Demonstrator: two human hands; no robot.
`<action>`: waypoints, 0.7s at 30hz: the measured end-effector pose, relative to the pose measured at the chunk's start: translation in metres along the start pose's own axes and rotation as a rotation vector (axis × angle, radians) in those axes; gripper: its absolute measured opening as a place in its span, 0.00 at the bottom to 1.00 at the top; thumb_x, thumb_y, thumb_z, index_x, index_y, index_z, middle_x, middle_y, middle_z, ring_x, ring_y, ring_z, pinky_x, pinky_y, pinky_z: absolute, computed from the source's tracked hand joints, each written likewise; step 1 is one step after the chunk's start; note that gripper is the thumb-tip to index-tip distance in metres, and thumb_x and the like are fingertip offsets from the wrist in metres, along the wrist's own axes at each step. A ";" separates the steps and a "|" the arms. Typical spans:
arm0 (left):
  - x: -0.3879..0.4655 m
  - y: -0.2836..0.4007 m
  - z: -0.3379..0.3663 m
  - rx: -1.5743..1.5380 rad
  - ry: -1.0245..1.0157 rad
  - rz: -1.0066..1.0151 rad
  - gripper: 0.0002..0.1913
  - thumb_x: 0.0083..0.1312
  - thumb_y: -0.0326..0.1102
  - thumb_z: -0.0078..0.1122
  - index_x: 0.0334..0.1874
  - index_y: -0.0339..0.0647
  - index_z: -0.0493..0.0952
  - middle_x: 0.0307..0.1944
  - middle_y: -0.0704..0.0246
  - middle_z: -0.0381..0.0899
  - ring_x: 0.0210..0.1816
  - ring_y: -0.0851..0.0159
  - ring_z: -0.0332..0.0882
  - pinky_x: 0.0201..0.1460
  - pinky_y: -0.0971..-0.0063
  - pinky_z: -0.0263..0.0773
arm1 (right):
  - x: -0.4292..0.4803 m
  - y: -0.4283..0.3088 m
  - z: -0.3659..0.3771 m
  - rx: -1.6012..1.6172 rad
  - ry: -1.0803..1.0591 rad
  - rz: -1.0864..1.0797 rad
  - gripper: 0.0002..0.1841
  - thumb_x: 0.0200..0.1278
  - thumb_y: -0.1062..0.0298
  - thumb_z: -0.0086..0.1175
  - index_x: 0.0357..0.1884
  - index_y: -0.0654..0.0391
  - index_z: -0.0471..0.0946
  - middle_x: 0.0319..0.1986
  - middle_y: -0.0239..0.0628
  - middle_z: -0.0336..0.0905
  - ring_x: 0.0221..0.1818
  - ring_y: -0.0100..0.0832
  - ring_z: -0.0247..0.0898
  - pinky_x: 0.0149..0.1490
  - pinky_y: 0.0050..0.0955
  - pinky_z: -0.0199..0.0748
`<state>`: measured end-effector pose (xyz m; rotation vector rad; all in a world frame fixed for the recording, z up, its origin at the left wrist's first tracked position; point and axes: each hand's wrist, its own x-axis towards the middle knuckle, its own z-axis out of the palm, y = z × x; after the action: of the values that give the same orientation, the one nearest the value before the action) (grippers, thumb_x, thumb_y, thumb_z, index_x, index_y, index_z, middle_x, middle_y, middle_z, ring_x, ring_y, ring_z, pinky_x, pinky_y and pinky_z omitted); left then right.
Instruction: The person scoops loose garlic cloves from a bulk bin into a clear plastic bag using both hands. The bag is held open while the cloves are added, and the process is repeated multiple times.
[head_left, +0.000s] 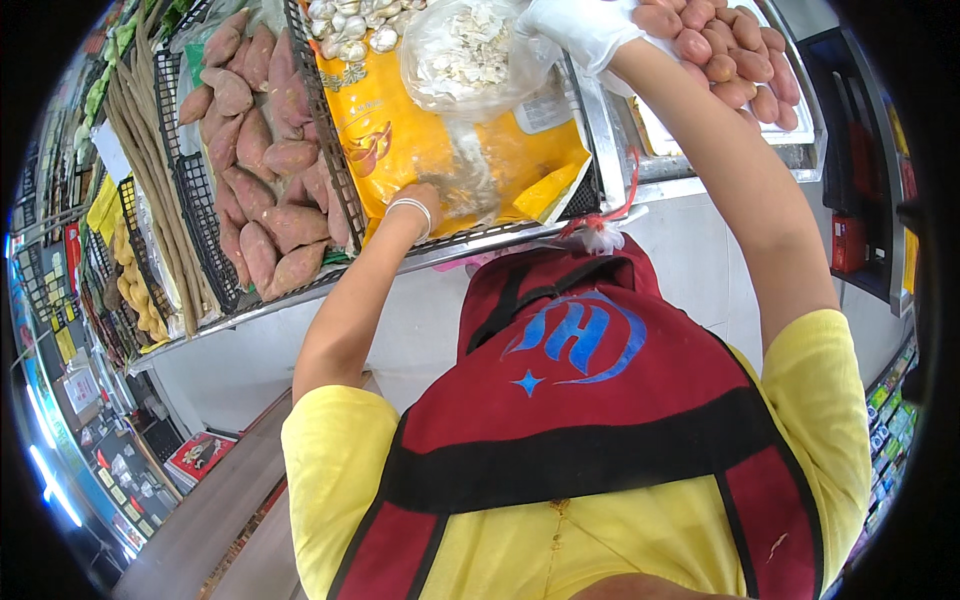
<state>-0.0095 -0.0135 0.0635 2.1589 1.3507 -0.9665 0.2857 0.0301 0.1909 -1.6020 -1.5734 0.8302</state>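
My right hand, in a thin white glove, is at the right side of a clear plastic bag of papery garlic skins; whether its fingers grip the bag's edge is hard to tell. My left hand, with white bands at the wrist, rests at the near edge of a yellow printed plastic sack. Its fingers are mostly hidden. The sack lies flat in a black plastic crate, its near right corner folded up. White garlic bulbs lie on the sack's far left part.
Left of the sack, another crate holds reddish sweet potatoes. Long brown roots lie beyond them. Red-skinned potatoes sit in a white tray at the right. A metal rail edges the stand, with a red tie on it.
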 end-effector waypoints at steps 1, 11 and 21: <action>-0.001 0.004 0.000 -0.019 -0.012 0.093 0.15 0.62 0.31 0.54 0.47 0.34 0.83 0.50 0.48 0.81 0.55 0.49 0.80 0.57 0.64 0.75 | 0.000 -0.001 0.000 0.063 -0.011 0.007 0.09 0.50 0.73 0.54 0.33 0.58 0.83 0.27 0.39 0.80 0.30 0.35 0.74 0.38 0.33 0.73; 0.010 -0.001 0.001 0.093 0.521 1.122 0.22 0.56 0.23 0.60 0.56 0.45 0.78 0.53 0.62 0.78 0.54 0.55 0.75 0.60 0.69 0.71 | -0.012 -0.003 -0.021 -0.485 0.116 0.018 0.10 0.54 0.65 0.55 0.36 0.54 0.83 0.32 0.43 0.82 0.39 0.42 0.77 0.48 0.35 0.72; 0.031 -0.019 0.016 0.295 0.729 1.204 0.10 0.56 0.31 0.53 0.39 0.44 0.79 0.42 0.66 0.77 0.48 0.59 0.75 0.49 0.72 0.75 | -0.015 -0.001 -0.011 0.074 0.170 0.125 0.11 0.46 0.77 0.58 0.36 0.63 0.83 0.25 0.42 0.81 0.28 0.33 0.75 0.39 0.33 0.76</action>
<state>-0.0230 0.0038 0.0300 2.9745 -0.1196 0.1394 0.2942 0.0147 0.1969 -1.6837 -1.3206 0.7857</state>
